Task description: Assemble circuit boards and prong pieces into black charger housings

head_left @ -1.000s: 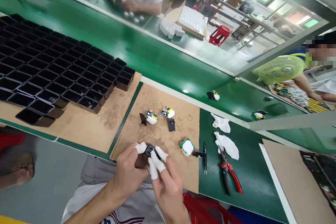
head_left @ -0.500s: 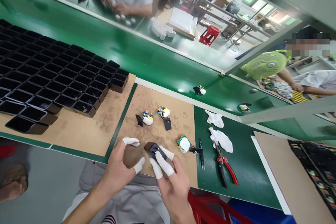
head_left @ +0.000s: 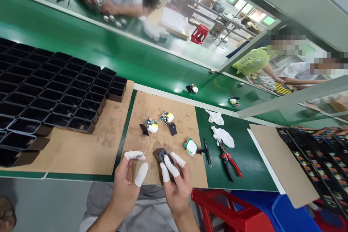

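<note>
My right hand (head_left: 178, 186), with white finger cots on its fingertips, grips a small black plastic adapter housing (head_left: 158, 155) just above the cardboard mat (head_left: 187, 114). Left of it, my left hand (head_left: 126, 179) is open, thumb and fingers spread, with white cots and nothing between them. Beyond my hands lie two circuit boards with white and yellow parts, a left one (head_left: 151, 124) and a right one (head_left: 166, 117), each with a black plate beside it. A third board (head_left: 191, 146) with a white pad lies to the right.
Rows of open black housings (head_left: 65, 94) fill the left side. Tweezers (head_left: 207, 154), red-and-black pliers (head_left: 228, 161) and crumpled white gloves (head_left: 223, 137) lie at right. Trays of black parts (head_left: 307, 152) stand farther right. Co-workers sit across the green conveyor (head_left: 152, 69) and at far right.
The view has shifted, showing more of the right side. My right hand still holds the black housing, now tilted more upright. My left hand stays open, its thumb raised more.
</note>
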Motion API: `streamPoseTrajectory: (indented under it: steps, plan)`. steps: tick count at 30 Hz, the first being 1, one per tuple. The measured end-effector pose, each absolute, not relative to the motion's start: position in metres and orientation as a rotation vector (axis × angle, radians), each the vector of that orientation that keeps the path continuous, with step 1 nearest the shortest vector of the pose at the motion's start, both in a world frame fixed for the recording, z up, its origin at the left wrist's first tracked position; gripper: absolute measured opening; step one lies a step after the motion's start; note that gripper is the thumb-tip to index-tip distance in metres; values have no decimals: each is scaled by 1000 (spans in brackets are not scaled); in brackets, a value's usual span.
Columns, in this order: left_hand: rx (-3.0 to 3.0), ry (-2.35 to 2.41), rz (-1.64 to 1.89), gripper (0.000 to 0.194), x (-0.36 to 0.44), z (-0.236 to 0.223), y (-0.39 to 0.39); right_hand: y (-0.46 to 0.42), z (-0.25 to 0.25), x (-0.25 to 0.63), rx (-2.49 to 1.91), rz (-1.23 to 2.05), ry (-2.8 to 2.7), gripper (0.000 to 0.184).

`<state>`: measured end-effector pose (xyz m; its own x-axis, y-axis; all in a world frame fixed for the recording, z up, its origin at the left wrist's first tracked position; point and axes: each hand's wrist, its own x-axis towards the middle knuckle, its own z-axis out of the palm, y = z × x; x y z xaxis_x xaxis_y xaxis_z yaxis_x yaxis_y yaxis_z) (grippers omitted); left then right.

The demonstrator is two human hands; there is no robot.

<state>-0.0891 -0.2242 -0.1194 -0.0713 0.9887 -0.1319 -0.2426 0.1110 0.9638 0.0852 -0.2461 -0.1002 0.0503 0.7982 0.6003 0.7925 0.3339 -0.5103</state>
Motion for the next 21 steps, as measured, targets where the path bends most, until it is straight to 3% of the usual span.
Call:
streamPoseTrajectory:
  steps: [5, 14, 21]
  plan:
    - [891, 1083, 1245, 24, -94, -119, -228, -253, -101, 79, -1498, -65, -1730, 76]
    - [980, 997, 1191, 25, -105, -134, -229, -243, -72, 68, -1568, 66, -1717, 46]
    - [934, 1122, 1149, 41, -109, -141, -227, -254, -71, 68, -1561, -38, -1595, 53]
